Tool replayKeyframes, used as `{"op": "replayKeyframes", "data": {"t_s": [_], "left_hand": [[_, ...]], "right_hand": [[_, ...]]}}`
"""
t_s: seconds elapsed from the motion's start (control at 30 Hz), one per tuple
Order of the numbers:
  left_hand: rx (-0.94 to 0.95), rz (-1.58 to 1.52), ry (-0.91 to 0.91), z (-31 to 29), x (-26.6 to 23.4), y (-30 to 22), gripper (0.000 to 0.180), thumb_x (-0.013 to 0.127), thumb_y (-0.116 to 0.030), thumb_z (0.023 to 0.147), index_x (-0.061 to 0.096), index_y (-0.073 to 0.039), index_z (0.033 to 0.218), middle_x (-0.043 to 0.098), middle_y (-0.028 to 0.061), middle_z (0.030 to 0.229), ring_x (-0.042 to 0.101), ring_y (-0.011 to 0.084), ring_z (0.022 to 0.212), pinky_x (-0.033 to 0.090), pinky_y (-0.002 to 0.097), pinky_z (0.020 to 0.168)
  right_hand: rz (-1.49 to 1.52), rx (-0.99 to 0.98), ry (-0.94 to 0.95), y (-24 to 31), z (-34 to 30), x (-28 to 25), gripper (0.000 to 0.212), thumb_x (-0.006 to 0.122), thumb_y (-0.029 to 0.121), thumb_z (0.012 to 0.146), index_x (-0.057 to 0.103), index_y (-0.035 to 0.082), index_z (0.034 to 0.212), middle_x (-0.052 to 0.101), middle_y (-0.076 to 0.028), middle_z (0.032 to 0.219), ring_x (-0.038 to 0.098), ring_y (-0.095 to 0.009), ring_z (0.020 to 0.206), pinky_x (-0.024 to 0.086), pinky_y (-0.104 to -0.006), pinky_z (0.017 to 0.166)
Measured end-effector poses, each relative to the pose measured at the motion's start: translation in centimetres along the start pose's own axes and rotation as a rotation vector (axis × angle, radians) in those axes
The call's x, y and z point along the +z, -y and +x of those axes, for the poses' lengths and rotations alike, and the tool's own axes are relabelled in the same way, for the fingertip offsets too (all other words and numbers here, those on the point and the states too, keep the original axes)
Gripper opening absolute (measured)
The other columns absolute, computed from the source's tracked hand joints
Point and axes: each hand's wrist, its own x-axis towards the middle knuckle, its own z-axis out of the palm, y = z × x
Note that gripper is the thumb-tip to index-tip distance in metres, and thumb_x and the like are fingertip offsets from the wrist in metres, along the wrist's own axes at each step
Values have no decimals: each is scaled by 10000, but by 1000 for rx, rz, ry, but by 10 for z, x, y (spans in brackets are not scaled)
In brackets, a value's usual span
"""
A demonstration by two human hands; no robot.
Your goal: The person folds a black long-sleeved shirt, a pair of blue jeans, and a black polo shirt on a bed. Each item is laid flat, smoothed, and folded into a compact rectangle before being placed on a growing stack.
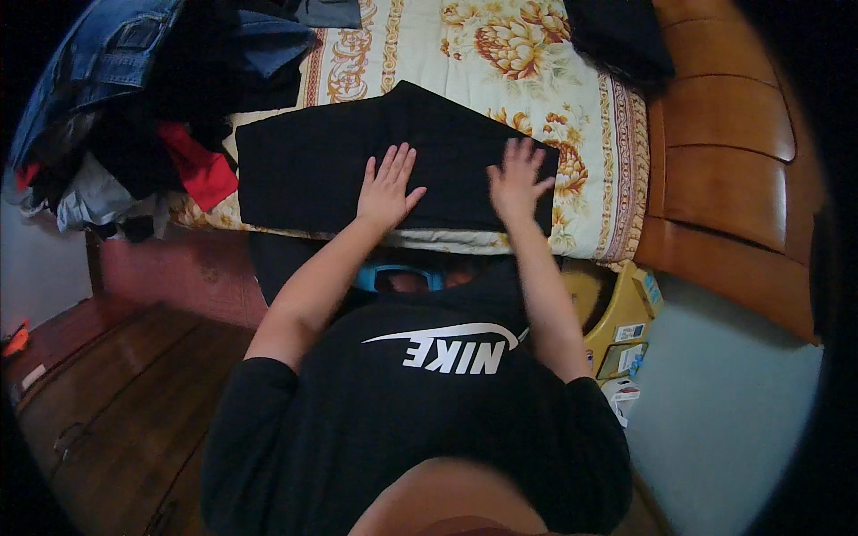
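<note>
Black trousers [313, 165] lie folded lengthwise and flat along the near edge of the bed, with the crotch corner pointing to the far side. My left hand [390, 189] rests palm down near their middle, fingers stretched out and slightly apart. Over the right part of the trousers is my right hand [518, 181], its fingers spread and a little blurred. Neither hand grips the cloth. Both forearms reach in from the near side.
A pile of clothes with blue jeans [125, 45] and a red garment [198, 168] lies on the left of the floral bedspread [393, 36]. Dark cloth [618, 40] sits at the far right, by the wooden headboard [728, 134]. A yellow cabinet [617, 313] stands below the bed's right edge.
</note>
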Motion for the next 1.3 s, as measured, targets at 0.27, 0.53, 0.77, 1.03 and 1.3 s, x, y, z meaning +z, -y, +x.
{"op": "replayKeyframes", "data": {"t_s": [0.27,0.53,0.77,1.03,1.3], "left_hand": [[14,-40,32,-54,-6,13,668,472,-410,834,223,-100,1370,201,75,1431,179,221,1323,150,467,1045],[-744,-311,-563,-138,-10,108,793,664,-247,748,190,-5,1336,172,213,1374,224,379,1255,270,420,991],[-1518,-1964,-601,-103,-29,164,440,647,-162,793,460,-86,1184,521,109,1146,499,282,1044,438,445,854],[-1121,-2025,-834,-93,-52,148,357,613,-89,802,496,-23,1133,540,91,1124,531,247,1001,438,389,866],[-247,-1025,-519,-42,-140,3,380,654,-83,735,507,-11,1079,589,118,981,571,248,881,448,314,791]], "right_hand": [[123,-301,5,83,-23,18,644,485,413,829,250,135,1360,164,-86,1436,120,-336,1322,129,-688,931],[224,-382,-131,102,45,19,127,577,100,744,505,75,846,504,-69,835,499,-265,871,317,-535,890],[187,-188,-134,130,-21,15,577,538,261,819,299,78,1310,221,-131,1401,171,-303,1310,162,-643,955],[138,-394,-18,103,-85,30,594,499,321,838,282,105,1346,225,-97,1415,215,-260,1303,198,-541,998],[1829,-79,750,109,-38,-72,584,469,452,866,357,71,1295,432,-138,1275,402,-216,1178,359,-430,911]]}}
